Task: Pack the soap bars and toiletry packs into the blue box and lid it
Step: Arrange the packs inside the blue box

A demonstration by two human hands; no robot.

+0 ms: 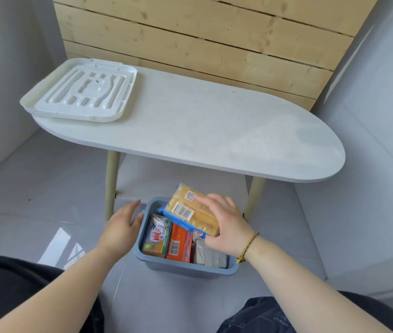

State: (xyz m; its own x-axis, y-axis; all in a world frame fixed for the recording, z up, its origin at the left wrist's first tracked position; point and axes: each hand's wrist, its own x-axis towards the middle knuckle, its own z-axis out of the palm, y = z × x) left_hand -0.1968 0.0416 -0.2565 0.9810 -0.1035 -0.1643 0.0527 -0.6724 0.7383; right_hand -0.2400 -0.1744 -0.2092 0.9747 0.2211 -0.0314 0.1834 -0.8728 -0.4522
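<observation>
Blue box [183, 267]: above it the right hand [226, 224] grips a yellow soap pack [190, 210]; the left hand [121, 227], fingers straight, touches its left wall.

Lid [80, 92] lies left on the table [214, 131]; box [183, 267] stands before it, probably on floor [22, 212].

1. Bright, soft daylight falls evenly across the table [214, 131].
2. A window-shaped glare patch shines on the glossy floor [46, 212] at left.
3. Shadows under the table are faint.
4. Wide-angle distortion bends the plank wall [214, 39], and fine detail is slightly soft.
</observation>
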